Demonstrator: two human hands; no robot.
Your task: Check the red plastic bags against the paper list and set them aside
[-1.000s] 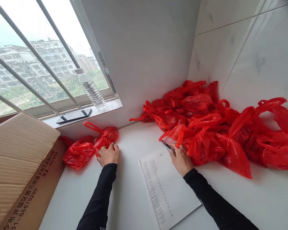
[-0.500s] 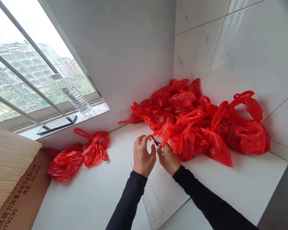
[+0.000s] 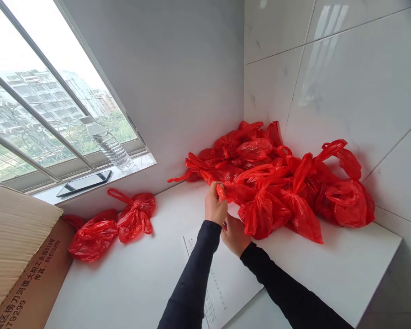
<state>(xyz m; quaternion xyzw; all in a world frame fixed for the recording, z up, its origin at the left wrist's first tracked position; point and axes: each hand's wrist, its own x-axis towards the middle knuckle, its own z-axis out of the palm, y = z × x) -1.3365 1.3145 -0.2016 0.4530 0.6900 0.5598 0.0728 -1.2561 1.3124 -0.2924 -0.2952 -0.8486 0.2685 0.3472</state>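
Head camera: at the far left, a cardboard box (image 3: 50,269), printed with dark characters and numbers, stands with a ribbed flap raised. Beside it, two red bags (image 3: 137,217) rest side by side on the white tabletop (image 3: 119,292), one bunched into soft creases, the other tied at its neck with a loop sticking up. Above them, on the windowsill (image 3: 144,161), a dark phone (image 3: 85,183) lies flat near an upright clear bottle (image 3: 113,148). Further right, the left hand (image 3: 215,205) has its fingers closed on the bright, thin plastic of a pinched red bag (image 3: 239,194), which sits at the near left edge of the pile, wrinkled and shiny. Below the hands is a handwritten page (image 3: 233,278). The right hand (image 3: 235,234) is low beside the left; its fingertips are hidden, so whether they hold anything cannot be told. Rightmost, the glossy, slightly see-through heap (image 3: 270,210), full of knots and upright handles, spreads before the tiled wall (image 3: 363,91).
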